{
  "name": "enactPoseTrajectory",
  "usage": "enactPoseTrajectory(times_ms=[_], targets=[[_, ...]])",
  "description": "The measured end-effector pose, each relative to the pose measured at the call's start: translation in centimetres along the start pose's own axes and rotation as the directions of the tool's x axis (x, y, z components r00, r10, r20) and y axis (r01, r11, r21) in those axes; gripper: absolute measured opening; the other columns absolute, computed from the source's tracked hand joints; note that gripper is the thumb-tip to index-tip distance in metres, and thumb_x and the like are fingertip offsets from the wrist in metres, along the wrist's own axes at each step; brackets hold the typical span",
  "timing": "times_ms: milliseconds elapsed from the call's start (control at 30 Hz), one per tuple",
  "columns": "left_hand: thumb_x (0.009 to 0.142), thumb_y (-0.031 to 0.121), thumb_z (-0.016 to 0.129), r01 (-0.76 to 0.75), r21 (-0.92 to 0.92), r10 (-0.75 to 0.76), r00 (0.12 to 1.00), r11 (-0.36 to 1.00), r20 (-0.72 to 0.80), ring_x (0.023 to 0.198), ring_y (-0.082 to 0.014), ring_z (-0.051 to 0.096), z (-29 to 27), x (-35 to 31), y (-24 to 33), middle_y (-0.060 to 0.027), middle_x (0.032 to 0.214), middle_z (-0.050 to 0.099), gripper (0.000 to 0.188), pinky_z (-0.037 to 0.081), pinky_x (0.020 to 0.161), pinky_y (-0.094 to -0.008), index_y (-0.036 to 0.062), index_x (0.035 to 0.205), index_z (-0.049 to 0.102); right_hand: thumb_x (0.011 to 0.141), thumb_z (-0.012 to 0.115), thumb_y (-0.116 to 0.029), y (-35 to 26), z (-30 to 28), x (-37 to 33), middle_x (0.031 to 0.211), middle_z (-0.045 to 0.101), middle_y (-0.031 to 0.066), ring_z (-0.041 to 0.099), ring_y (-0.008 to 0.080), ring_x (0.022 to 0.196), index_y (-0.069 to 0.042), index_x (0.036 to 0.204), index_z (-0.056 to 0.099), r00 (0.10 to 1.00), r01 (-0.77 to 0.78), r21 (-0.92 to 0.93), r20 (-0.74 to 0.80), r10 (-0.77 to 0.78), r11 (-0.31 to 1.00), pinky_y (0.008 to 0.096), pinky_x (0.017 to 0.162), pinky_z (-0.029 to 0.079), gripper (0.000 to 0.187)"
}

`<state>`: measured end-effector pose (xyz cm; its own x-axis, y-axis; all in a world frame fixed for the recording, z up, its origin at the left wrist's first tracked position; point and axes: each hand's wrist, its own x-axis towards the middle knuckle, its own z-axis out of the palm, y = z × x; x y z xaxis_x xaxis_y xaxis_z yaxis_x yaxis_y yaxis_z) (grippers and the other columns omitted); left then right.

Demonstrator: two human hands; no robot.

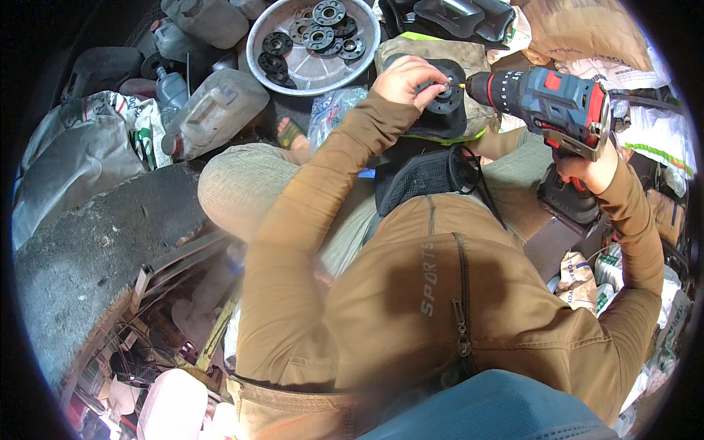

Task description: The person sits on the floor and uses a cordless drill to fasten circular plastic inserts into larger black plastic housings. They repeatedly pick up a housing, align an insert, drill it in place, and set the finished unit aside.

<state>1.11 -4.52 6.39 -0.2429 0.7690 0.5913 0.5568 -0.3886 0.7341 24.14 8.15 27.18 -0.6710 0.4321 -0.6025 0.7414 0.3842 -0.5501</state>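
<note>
Now left hand (405, 79) pins round black disc (446, 97); right hand (592, 170) grips blocky drill (551, 101).

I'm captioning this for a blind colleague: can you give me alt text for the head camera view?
A seated person's right hand aims a blue-and-red cordless drill at a round black disc steadied by the left hand. Beyond sits a white perforated tray of similar discs.

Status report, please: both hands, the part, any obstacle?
Left hand pressing black round disc on cushion. Right hand gripping cordless drill, bit at disc centre. Nothing between.
</note>
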Motion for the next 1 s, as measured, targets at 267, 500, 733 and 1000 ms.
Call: enactPoseTrajectory(times_ms=[267, 500, 733, 1000], targets=[[0.070, 0.003, 0.067, 0.110, -0.013, -0.109, 0.992, 0.994, 0.063, 0.095, -0.0234, 0.057, 1.7, -2.2, -1.8, -0.0056, 0.090, 0.066, 0.022, 0.044, 0.088, -0.0348, 0.0111, 0.090, 0.069, 0.062, 0.051, 0.004, -0.6, 2.5, 2.2, 0.054, 0.048, 0.0032, 0.045, 0.0108, 0.041, -0.002, 0.110, 0.052, 0.991, 0.000, 0.237, -0.127, 0.031, 0.971, 0.0248, 0.037, 0.034, 0.049], [0.055, -0.010, 0.048, 0.393, 0.128, -0.411, 0.892, 0.911, 0.190, 0.106, -0.0270, 0.042, 3.7, -5.3, -4.9, -0.0018, 0.104, 0.056, 0.054, 0.034, 0.099, -0.0326, 0.0186, 0.093, 0.072, 0.065, 0.054, -0.005, 0.4, 2.6, 7.2, 0.051, 0.048, 0.0063, 0.046, 0.0131, 0.038, -0.001, 0.106, 0.057, 0.984, -0.149, -0.029, 0.095, 0.151, 0.988, 0.0271, 0.033, 0.037, 0.042], [0.054, -0.009, 0.049, 0.402, 0.164, -0.425, 0.894, 0.901, 0.145, 0.102, -0.0266, 0.042, 4.9, -6.6, -6.2, -0.0019, 0.101, 0.053, 0.054, 0.037, 0.096, -0.0324, 0.0201, 0.092, 0.073, 0.065, 0.056, -0.005, -0.3, 3.2, 9.1, 0.048, 0.048, 0.0088, 0.047, 0.0154, 0.036, 0.003, 0.096, 0.057, 0.970, -0.223, -0.134, 0.064, 0.233, 0.966, 0.0286, 0.034, 0.038, 0.032], [0.055, 0.014, 0.077, 0.541, 0.108, -0.546, 0.837, 0.834, 0.023, 0.121, -0.0358, 0.037, 5.3, -6.8, -7.6, -0.0160, 0.119, 0.048, 0.085, 0.032, 0.103, -0.0406, 0.0128, 0.132, 0.040, 0.065, 0.058, -0.005, 1.1, 3.4, 11.1, 0.067, 0.059, 0.0167, 0.059, 0.0246, 0.058, -0.001, 0.093, 0.061, 0.975, 0.158, -0.272, 0.193, -0.107, 0.949, 0.0360, 0.053, 0.047, 0.029]])
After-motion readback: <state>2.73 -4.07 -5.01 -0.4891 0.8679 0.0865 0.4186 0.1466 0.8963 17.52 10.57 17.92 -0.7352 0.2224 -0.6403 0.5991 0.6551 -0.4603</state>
